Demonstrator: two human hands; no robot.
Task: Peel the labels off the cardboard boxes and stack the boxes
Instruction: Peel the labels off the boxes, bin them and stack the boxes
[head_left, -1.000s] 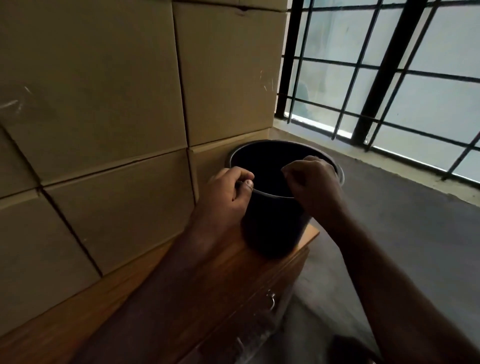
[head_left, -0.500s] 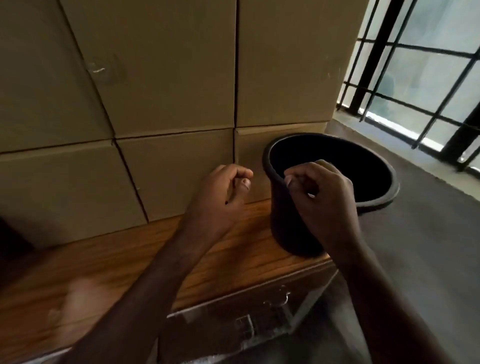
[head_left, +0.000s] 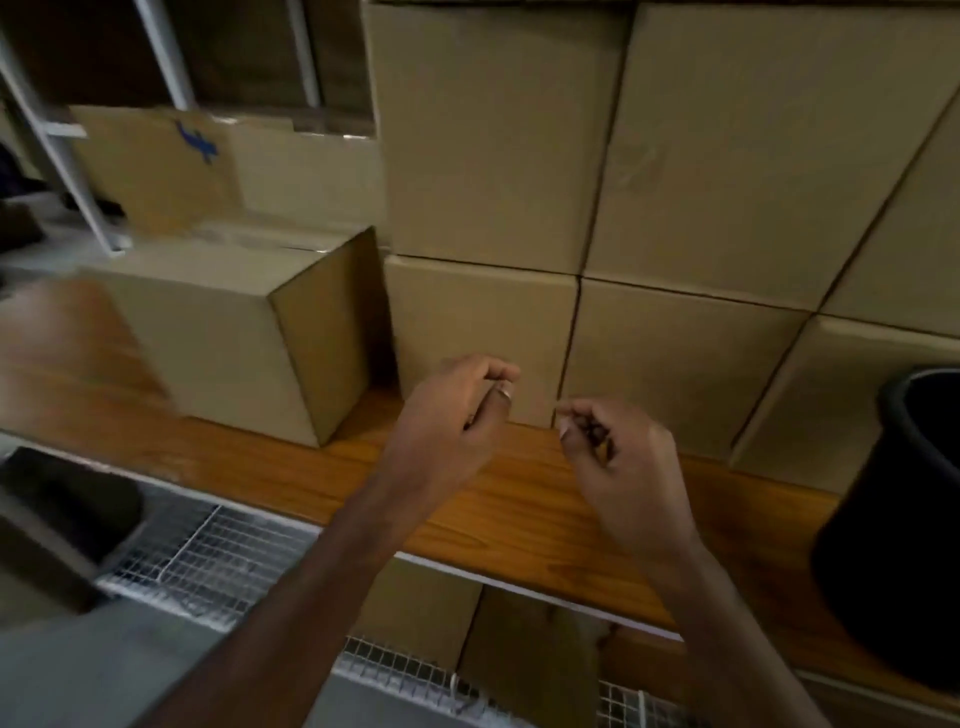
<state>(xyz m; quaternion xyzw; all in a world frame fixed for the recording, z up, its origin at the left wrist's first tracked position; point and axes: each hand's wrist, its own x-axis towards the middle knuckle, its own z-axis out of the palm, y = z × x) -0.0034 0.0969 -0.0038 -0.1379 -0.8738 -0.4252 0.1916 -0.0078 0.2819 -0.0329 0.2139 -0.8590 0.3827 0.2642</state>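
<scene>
Both hands are hovering above the wooden tabletop (head_left: 519, 514), just in front of the stacked cardboard boxes (head_left: 675, 208). The left hand (head_left: 447, 421) is curling its fingers (head_left: 493, 371) loosely inward, the thumb tip nearly meeting the forefinger; whether it is pinching a scrap between them cannot be told. The right hand (head_left: 618, 457), at 3 o'clock of the left and a little apart from it, is likewise curling its fingers toward the thumb, gripping nothing that shows. A single cardboard box (head_left: 234, 332) is sitting on the tabletop at 9 o'clock of the hands, just beside the stack. A black bucket (head_left: 904, 525) is standing at 3 o'clock, on the table's end. No label is showing on the box faces.
</scene>
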